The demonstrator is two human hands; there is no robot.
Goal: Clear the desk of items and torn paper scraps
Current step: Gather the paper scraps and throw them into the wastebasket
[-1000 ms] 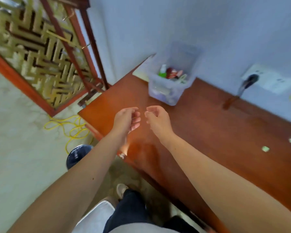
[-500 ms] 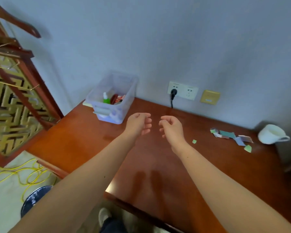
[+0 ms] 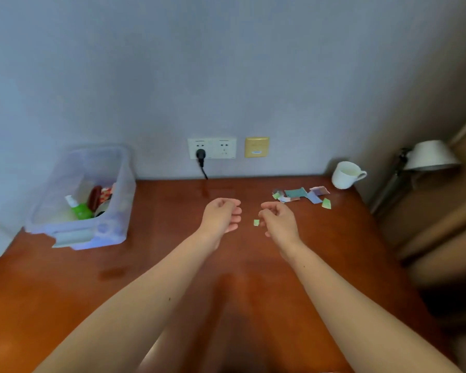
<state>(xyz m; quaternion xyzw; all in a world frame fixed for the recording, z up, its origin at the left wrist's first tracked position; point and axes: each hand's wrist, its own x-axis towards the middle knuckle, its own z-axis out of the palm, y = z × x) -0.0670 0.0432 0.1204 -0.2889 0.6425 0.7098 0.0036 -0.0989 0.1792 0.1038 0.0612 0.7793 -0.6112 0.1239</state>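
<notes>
Both hands hang loosely curled over the middle of the frame and hold nothing: the left hand (image 3: 221, 216) and the right hand (image 3: 279, 220) sit side by side above the wooden desk (image 3: 145, 265), palms turned toward each other with a gap between them. One small green paper scrap (image 3: 256, 222) lies on the desk in that gap, just beside the right hand's fingers (image 3: 265, 211). A loose pile of torn paper scraps (image 3: 301, 196), green, blue and pinkish, lies right of centre near the back edge of the desk, and a white mug (image 3: 346, 175) stands just beyond it by the wall. At the left of the frame a clear plastic bin (image 3: 119, 189) stands on the desk with a green spray bottle (image 3: 80, 210) and some red items inside. On the wall at centre are a white double socket (image 3: 221, 148) with a black plug (image 3: 200, 154) in it and a yellow plate (image 3: 256, 147) beside it. A white lamp shade (image 3: 431, 156) shows at the right edge
</notes>
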